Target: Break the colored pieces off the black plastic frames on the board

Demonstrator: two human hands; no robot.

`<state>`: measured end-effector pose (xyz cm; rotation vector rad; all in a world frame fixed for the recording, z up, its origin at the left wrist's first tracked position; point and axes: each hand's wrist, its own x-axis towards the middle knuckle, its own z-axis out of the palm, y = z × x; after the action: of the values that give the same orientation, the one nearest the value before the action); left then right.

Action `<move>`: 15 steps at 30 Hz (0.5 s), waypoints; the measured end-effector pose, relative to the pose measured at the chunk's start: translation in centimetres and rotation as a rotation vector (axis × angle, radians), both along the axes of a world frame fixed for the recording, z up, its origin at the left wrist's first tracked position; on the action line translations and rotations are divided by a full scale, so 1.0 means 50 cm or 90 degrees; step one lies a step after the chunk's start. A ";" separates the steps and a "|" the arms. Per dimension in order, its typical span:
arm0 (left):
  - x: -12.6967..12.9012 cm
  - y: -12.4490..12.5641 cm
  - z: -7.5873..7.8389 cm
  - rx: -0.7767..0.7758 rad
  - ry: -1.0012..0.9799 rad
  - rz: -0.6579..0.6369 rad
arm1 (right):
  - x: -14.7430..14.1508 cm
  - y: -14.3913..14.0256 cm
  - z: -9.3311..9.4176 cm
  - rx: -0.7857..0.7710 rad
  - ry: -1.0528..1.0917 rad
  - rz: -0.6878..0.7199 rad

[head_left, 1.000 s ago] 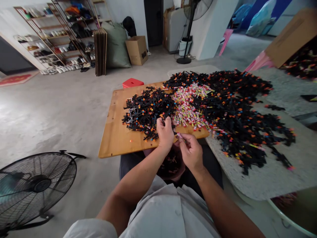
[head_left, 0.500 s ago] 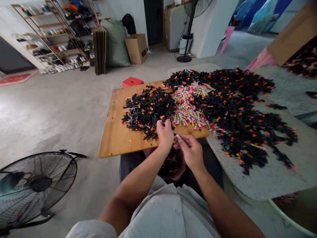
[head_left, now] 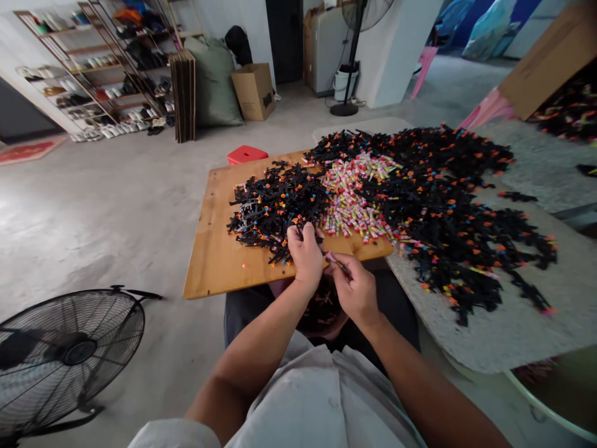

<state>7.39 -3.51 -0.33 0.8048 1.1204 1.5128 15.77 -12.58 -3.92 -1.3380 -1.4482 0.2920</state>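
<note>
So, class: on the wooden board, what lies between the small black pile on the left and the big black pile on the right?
A heap of small pink and multicoloured pieces lies between them, seen in the head view.

The floor fan (lower left) is cut off.

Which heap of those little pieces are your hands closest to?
The small black heap on the wooden board, left of the pink pile.
</note>
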 end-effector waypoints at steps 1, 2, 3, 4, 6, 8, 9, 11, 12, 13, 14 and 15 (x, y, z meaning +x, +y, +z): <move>0.001 -0.002 0.002 -0.008 -0.020 -0.011 | -0.001 -0.001 0.001 -0.028 0.042 0.007; 0.002 -0.004 0.005 -0.012 -0.031 -0.017 | -0.002 -0.003 0.001 -0.049 0.077 0.012; 0.003 -0.005 0.007 -0.010 -0.033 -0.017 | -0.003 -0.004 0.002 -0.060 0.097 0.015; 0.004 -0.006 0.009 -0.004 -0.031 -0.012 | -0.005 -0.005 0.002 -0.059 0.101 0.012; 0.004 -0.006 0.011 0.008 -0.020 0.001 | -0.009 -0.007 0.005 -0.032 0.065 -0.005; 0.006 -0.003 0.011 0.010 -0.012 0.010 | -0.014 -0.007 0.009 0.006 -0.004 -0.015; 0.007 -0.001 0.011 0.008 -0.009 0.014 | -0.017 -0.007 0.011 0.018 -0.033 -0.016; 0.008 0.000 0.007 -0.002 0.002 0.022 | -0.023 -0.006 0.015 0.016 -0.065 -0.008; 0.007 -0.001 0.005 -0.009 0.012 0.023 | -0.025 -0.006 0.015 0.004 -0.069 -0.001; 0.003 -0.003 0.001 -0.015 0.028 0.023 | -0.025 -0.006 0.015 -0.015 -0.067 0.012; -0.003 -0.007 -0.003 -0.018 0.052 0.020 | -0.022 -0.008 0.014 -0.040 -0.059 0.032; -0.013 -0.012 -0.009 -0.016 0.086 0.008 | -0.017 -0.010 0.012 -0.068 -0.042 0.055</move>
<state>6.72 -4.10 -0.78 0.8953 1.2436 1.4698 14.94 -13.07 -3.33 -1.3836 -1.5671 0.3904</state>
